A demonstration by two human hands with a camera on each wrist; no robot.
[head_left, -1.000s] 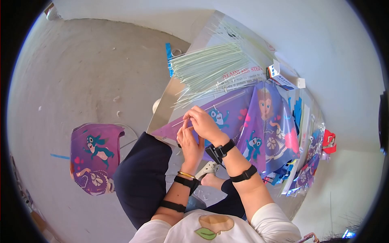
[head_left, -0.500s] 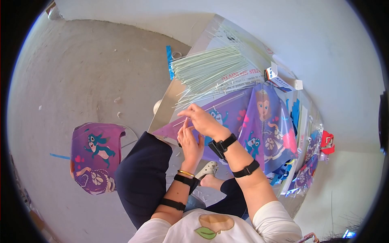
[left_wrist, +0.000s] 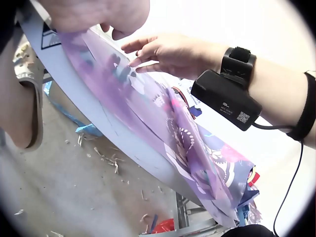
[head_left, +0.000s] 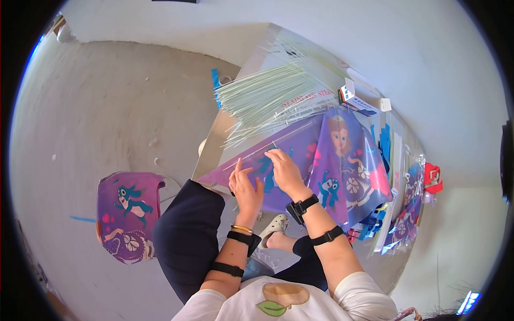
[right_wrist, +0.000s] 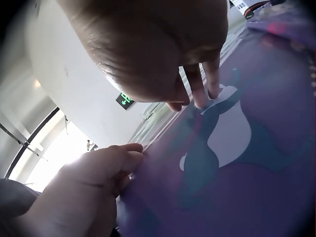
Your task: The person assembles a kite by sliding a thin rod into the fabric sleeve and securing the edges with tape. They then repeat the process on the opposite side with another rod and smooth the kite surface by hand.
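Note:
A purple printed sheet [head_left: 289, 155] lies on the table, with a thin pale rod [head_left: 235, 163] along its upper edge. My left hand [head_left: 246, 192] is over the sheet's narrow left part, one finger extended towards the rod. To its right, my right hand [head_left: 287, 174] has its fingertips on the sheet by the printed blue animal, just below the rod. The right wrist view shows the right hand [right_wrist: 163, 44] with fingers pointing down onto the sheet [right_wrist: 266, 197], and the left hand [right_wrist: 84, 182] at its edge. Whether the left fingertips pinch anything is hidden.
Many pale thin rods [head_left: 267, 88] lie behind the sheet. A small open box [head_left: 358, 101] stands at the back right, near a folded princess-print piece [head_left: 356, 160] and blue strips. Another purple piece [head_left: 128, 214] is at the left, above the floor.
My right hand has moved right, away from the left hand, and its fingers now point down to the sheet. The left hand's finger stretches out further. The head view has shifted slightly.

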